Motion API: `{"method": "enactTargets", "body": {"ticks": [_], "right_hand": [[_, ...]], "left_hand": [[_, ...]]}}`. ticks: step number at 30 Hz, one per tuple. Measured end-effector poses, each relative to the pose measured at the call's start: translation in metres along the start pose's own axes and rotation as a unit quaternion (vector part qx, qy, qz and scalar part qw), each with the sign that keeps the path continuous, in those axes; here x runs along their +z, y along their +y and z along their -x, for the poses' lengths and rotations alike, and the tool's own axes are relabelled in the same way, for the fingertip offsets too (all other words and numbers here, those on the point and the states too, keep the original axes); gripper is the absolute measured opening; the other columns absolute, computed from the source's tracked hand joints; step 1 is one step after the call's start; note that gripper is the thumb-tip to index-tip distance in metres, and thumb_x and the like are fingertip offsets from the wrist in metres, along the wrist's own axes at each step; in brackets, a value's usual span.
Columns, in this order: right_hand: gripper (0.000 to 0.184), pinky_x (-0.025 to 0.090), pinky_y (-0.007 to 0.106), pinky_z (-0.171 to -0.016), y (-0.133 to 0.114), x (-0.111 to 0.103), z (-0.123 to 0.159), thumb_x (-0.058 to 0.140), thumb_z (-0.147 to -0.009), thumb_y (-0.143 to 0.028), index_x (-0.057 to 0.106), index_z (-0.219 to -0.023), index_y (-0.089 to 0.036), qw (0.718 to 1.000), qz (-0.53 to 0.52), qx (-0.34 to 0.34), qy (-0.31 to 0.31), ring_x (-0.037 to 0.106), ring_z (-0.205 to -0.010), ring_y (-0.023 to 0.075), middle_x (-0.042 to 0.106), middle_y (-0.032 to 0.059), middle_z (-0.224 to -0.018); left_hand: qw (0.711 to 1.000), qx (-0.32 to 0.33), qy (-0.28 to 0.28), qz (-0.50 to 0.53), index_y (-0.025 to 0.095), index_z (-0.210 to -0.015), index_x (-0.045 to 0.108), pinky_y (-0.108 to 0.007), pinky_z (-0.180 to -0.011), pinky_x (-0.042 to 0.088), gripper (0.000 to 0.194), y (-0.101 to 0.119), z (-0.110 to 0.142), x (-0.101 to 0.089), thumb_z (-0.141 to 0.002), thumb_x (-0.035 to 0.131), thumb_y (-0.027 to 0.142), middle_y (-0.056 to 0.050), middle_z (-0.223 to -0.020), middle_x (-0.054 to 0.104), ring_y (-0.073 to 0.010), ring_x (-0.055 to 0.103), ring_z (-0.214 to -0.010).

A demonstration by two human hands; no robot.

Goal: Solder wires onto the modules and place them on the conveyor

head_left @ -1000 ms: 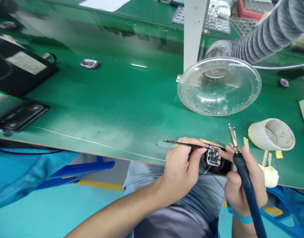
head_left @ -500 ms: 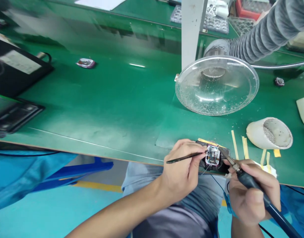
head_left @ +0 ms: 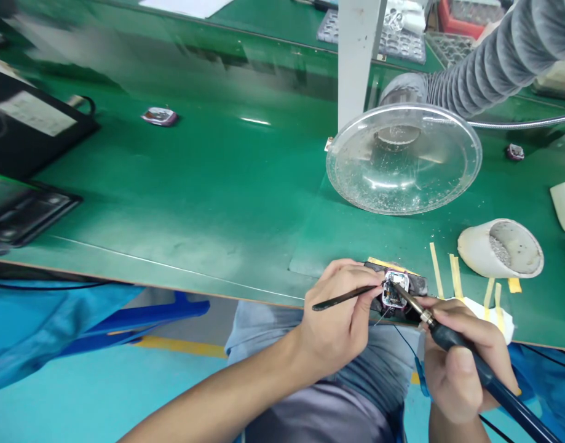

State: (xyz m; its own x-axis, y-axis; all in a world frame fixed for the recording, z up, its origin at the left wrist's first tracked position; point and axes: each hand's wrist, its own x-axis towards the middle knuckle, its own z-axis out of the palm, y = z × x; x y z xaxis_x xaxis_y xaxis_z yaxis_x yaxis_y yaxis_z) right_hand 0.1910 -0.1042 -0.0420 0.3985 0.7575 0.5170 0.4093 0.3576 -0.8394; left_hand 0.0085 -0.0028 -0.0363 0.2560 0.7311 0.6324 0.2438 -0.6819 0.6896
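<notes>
left hand (head_left: 338, 320) pinches a thin black pick (head_left: 342, 298) at a small silver-framed circuit module (head_left: 401, 280) on a black holder (head_left: 418, 284) at the near edge of the green bench (head_left: 171, 184); right hand (head_left: 462, 375) firmly grips a blue-handled soldering iron (head_left: 457, 344), its tip now swung onto the module.

left forearm (head_left: 217, 400) runs diagonally up from the lower left to the left hand (head_left: 335, 323), its fingers (head_left: 351, 277) pinched in a pencil grip. right hand (head_left: 457, 363) sits just beside it, fingers (head_left: 462, 323) curled closed, thumb (head_left: 460, 369) uppermost, right wrist (head_left: 450, 427) dropping downward.
</notes>
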Motion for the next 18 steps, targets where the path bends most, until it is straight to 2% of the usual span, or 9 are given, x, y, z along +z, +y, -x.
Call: {"method": "enactTargets", "body": {"ticks": [6,12,18], "right_hand": [[0.023,0.067,0.051,-0.087,-0.001,0.007,-0.002,0.070,-0.112,-0.039,0.082,-0.118,-0.019,1.000,0.002,0.001,0.015,0.084,-0.099,0.0335,0.077,0.0067,-0.096],[0.024,0.068,0.045,-0.070,0.001,0.021,-0.010,0.067,-0.111,-0.041,0.078,-0.111,-0.020,0.994,-0.002,-0.050,0.095,0.078,-0.077,0.0279,0.072,0.0039,-0.084],[0.022,0.067,0.044,-0.070,0.002,0.025,-0.011,0.068,-0.110,-0.037,0.080,-0.111,-0.018,0.993,-0.003,-0.060,0.101,0.077,-0.076,0.0278,0.072,0.0043,-0.083]], "left_hand": [[1.000,0.008,0.003,0.001,0.022,-0.120,0.072,-0.037,-0.099,0.074,0.024,-0.001,0.000,0.000,-0.107,0.066,0.002,-0.004,-0.104,0.089,-0.0196,0.088,-0.097],[1.000,0.000,0.007,0.010,0.023,-0.121,0.073,-0.039,-0.095,0.075,0.023,-0.001,0.001,0.002,-0.109,0.066,0.005,-0.005,-0.103,0.090,-0.0209,0.088,-0.094],[1.000,-0.008,0.015,-0.006,0.023,-0.121,0.075,-0.038,-0.093,0.075,0.022,0.002,0.001,0.003,-0.109,0.067,0.006,-0.004,-0.103,0.089,-0.0209,0.089,-0.095]]}}
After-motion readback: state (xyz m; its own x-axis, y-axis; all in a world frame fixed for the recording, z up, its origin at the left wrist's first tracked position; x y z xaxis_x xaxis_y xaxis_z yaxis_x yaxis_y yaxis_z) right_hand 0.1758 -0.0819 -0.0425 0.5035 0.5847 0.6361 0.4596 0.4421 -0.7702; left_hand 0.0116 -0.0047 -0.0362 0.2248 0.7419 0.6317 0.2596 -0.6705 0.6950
